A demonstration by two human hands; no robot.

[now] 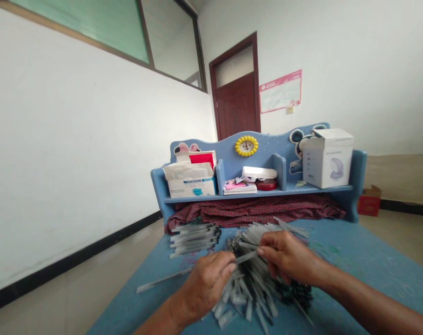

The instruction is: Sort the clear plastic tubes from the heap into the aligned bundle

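My left hand (207, 284) and my right hand (287, 258) meet over a loose heap of clear plastic pens (253, 284) on a blue desk (358, 265). Both hands have their fingers closed; between them they pinch a single clear pen tube (245, 257). The left hand also seems to grip a long thin piece (162, 280) that sticks out to the left. A neat stack of the same pens (193, 238) lies to the left, just beyond the hands.
A red checked cloth (256, 210) lies at the back of the desk under a blue shelf (260, 191). On it are a mask box (192, 179), pink booklets (239, 187) and a white carton (328, 158). A dark red door (237, 104) stands behind.
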